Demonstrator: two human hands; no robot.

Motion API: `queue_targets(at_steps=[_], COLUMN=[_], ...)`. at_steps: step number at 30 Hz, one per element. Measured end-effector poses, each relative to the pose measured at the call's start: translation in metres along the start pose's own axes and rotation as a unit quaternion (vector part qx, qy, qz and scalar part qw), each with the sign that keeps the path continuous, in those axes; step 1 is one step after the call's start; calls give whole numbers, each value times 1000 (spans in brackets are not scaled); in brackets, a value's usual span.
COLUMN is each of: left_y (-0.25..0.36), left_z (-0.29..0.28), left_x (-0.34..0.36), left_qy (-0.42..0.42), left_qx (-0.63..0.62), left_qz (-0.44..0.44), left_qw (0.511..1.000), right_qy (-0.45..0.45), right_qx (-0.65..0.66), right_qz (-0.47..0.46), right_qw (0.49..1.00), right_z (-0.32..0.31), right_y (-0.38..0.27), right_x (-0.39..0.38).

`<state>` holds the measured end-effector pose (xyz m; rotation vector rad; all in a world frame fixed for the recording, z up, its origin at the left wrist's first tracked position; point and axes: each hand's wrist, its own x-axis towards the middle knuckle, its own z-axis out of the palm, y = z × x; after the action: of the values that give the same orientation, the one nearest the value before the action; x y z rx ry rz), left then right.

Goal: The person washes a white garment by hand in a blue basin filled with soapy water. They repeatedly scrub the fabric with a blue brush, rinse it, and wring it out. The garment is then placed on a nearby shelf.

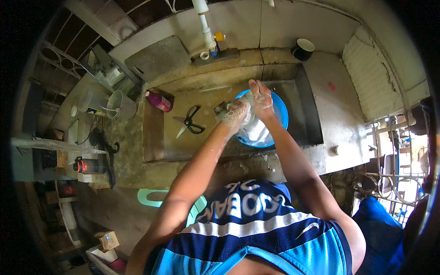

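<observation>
A white sudsy bundle (256, 133), apparently wet cloth, lies in a round blue basin (284, 115) at the middle of the frame, part of it lifted between the two hands. The left hand (235, 112), coated in foam, is curled around that lifted part, its fingers half hidden by suds. The right hand (262, 101) lies against the other side, its fingers extended and close together, pointing to the top of the frame. The basin stands in the right half of a wide, shallow sink (197, 142). Left of the hands, black-handled scissors (188, 122) lie spread on the sink floor, and a purple bottle (158, 101) lies tilted in the far left corner. Beyond the sink, a white pipe (205, 30) comes down at top centre, and a dark cup (303, 49) sits at upper right. A grey bucket (121, 105) stands at left, above a black-and-red bottle (89, 166).
</observation>
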<state>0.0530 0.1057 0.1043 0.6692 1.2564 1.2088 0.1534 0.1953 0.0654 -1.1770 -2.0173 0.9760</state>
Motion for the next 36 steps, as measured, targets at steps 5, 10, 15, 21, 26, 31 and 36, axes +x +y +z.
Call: queue_targets(at_steps=[5, 10, 15, 21, 26, 31, 36], left_y=[94, 130, 129, 153, 146, 110, 162], left_z=[-28, -24, -19, -44, -59, -77, -32], left_x=[-41, -49, -41, -55, -64, -49, -84], left_qy=[-17, -117, -223, -151, -175, -25, -122], left_qx=[417, 373, 396, 572, 568, 598, 206], left_qz=[14, 73, 144, 119, 125, 434, 228], left_qw=[909, 918, 879, 797, 794, 674, 944], right_qy=[-336, -301, -79, -3, -145, -105, -128], right_qx=[-34, 277, 505, 562, 103, 194, -35], right_qz=[30, -97, -139, -46, 72, -50, -7], right_qw=[941, 907, 848, 826, 981, 974, 991], right_z=[-91, -172, -240, -207, -165, -120, -80], right_y=[-65, -87, -126, -124, -107, -95, -63], right_x=[-10, -2, 29, 29, 8, -53, -88])
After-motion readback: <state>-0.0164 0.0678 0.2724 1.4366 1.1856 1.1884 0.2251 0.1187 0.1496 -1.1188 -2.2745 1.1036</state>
